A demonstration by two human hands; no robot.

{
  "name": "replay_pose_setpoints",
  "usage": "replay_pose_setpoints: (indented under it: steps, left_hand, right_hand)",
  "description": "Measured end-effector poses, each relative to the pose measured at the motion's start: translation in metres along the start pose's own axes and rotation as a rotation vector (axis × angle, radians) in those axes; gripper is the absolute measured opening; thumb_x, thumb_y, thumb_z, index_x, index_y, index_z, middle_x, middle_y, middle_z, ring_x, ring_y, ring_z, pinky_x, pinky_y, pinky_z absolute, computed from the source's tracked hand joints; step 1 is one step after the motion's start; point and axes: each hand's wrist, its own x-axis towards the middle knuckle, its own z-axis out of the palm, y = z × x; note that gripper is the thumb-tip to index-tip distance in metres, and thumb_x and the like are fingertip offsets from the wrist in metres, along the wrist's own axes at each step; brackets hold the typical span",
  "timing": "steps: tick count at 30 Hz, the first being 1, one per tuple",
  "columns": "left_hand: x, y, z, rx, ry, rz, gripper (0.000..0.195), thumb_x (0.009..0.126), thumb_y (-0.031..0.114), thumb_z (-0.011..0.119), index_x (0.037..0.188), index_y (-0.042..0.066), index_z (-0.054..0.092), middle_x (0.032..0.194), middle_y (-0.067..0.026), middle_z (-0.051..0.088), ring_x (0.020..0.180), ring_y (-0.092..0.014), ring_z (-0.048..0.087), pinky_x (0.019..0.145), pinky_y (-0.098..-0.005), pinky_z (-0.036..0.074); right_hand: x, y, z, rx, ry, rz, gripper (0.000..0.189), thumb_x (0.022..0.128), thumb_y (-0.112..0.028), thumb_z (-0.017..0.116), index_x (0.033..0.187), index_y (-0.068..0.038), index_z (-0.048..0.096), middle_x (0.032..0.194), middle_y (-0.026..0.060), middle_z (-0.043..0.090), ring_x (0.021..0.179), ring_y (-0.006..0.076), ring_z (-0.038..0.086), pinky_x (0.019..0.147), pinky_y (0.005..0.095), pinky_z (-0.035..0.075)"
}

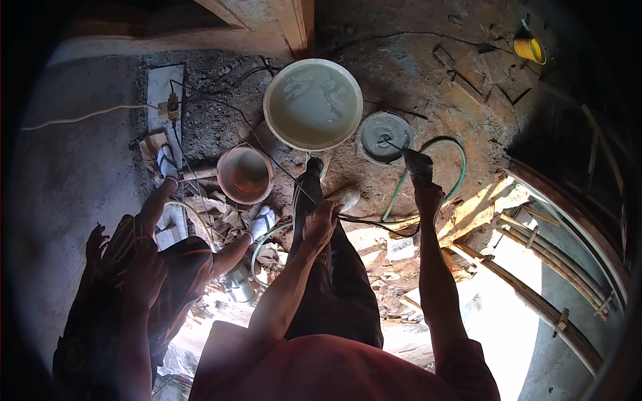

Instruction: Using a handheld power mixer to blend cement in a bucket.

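My right hand (428, 199) grips a dark power drill (418, 164). From it a thin mixing rod (393, 145) runs down into a small bucket of grey cement-like mix (367, 144); the rod's lower end is hidden in the mix. In front of my legs, my left hand (319, 226) is closed around a black power cable (378, 221), whose loop hangs towards my right arm. Just beyond my forward foot stands a large round tub (268, 120) of greyish liquid, its surface streaked. The small bucket sits close by the tub's right side.
A co-worker's legs (185, 263) and sandalled feet are at left, near a reddish bucket (224, 186). An extension socket (169, 107) lies on a pale board. A green hose (462, 168) curls at right, before wooden poles (531, 301). A yellow pail (526, 49) lies farther off.
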Motion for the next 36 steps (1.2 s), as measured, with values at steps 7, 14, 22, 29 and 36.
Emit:
replay_pose_setpoints:
  steps: [7,14,22,29,36]
  left_hand:
    - [0.0,-0.002,0.002,0.01,0.003,-0.013,0.009,0.095,0.016,0.06,0.1,0.01,0.059,0.1,-0.014,0.066,0.087,-0.039,0.066,0.069,-0.0501,0.052]
    - [0.001,0.0,0.003,0.002,0.009,-0.005,0.01,0.094,0.017,0.062,0.1,0.01,0.058,0.098,-0.0141,0.065,0.087,-0.04,0.065,0.07,-0.0507,0.052]
    - [0.0,-0.002,0.005,0.007,0.011,-0.02,0.011,0.095,0.019,0.062,0.101,0.01,0.059,0.098,-0.0145,0.065,0.089,-0.04,0.065,0.07,-0.0499,0.052]
    - [0.0,-0.003,0.005,-0.008,0.026,0.017,0.013,0.095,0.02,0.062,0.101,0.009,0.059,0.095,-0.0154,0.065,0.085,-0.04,0.065,0.069,-0.0495,0.051]
    - [-0.002,-0.007,0.008,-0.022,0.047,0.008,0.012,0.094,0.019,0.063,0.099,0.008,0.058,0.094,-0.0153,0.065,0.085,-0.04,0.065,0.068,-0.049,0.051]
  right_hand:
    - [-0.004,-0.006,0.003,0.022,0.019,0.001,0.053,0.085,-0.05,0.069,0.069,0.001,0.07,0.068,0.0242,0.065,0.071,0.0416,0.067,0.069,0.0482,0.051]
    - [0.003,-0.001,0.001,-0.008,0.027,-0.02,0.054,0.085,-0.051,0.068,0.071,0.001,0.071,0.073,0.0251,0.067,0.073,0.0422,0.068,0.074,0.05,0.05]
    - [0.0,0.0,0.005,-0.003,0.004,-0.004,0.056,0.084,-0.053,0.068,0.071,0.002,0.07,0.073,0.0264,0.067,0.074,0.0435,0.067,0.074,0.0511,0.05]
    - [0.002,-0.018,-0.008,0.071,-0.02,0.025,0.049,0.082,-0.047,0.072,0.075,0.001,0.071,0.073,0.0254,0.067,0.074,0.0437,0.067,0.075,0.0512,0.051]
    - [0.004,-0.02,-0.003,0.072,-0.016,0.017,0.048,0.081,-0.047,0.072,0.078,0.001,0.072,0.076,0.0251,0.068,0.077,0.0435,0.068,0.074,0.0503,0.052]
